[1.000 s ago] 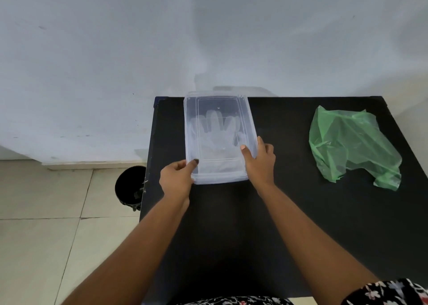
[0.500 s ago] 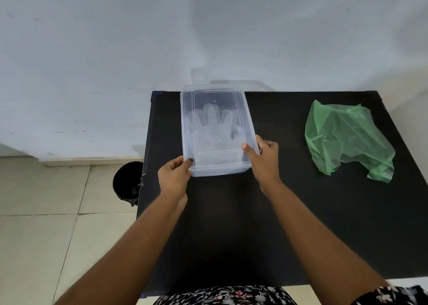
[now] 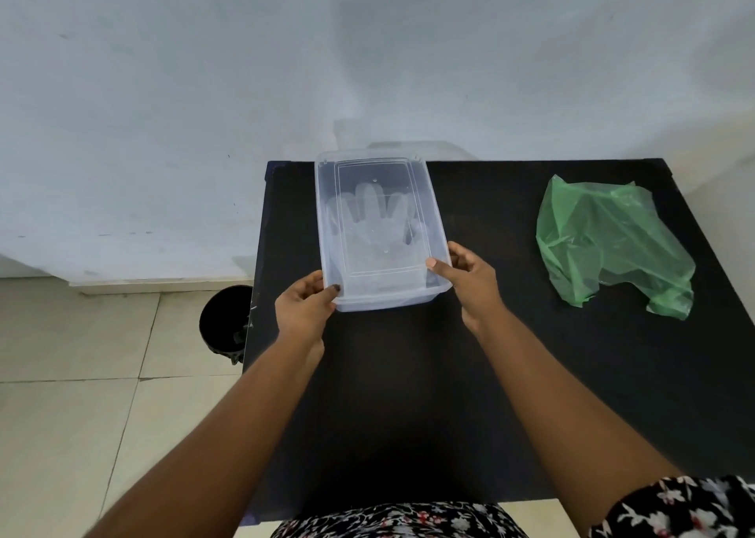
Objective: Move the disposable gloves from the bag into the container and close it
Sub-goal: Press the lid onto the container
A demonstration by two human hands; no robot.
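Note:
A clear plastic container [image 3: 327,194] with its clear lid on top stands at the back left of the black table [image 3: 429,394]. Through the lid I see translucent disposable gloves [image 3: 374,227] lying flat inside. My left hand [image 3: 304,313] holds the container's near left corner, thumb pressed on the lid. My right hand [image 3: 470,280] holds the near right corner, thumb on the lid's edge. The green plastic bag [image 3: 604,243] lies crumpled and flat on the right side of the table, apart from both hands.
A white wall rises right behind the table. A black bin [image 3: 222,321] stands on the tiled floor by the table's left edge. The table's left edge runs close to the container.
The view has shifted slightly. Both hands stay on the container's near corners; the thumbs have pressed down on the lid. Container and bag have not moved on the table.

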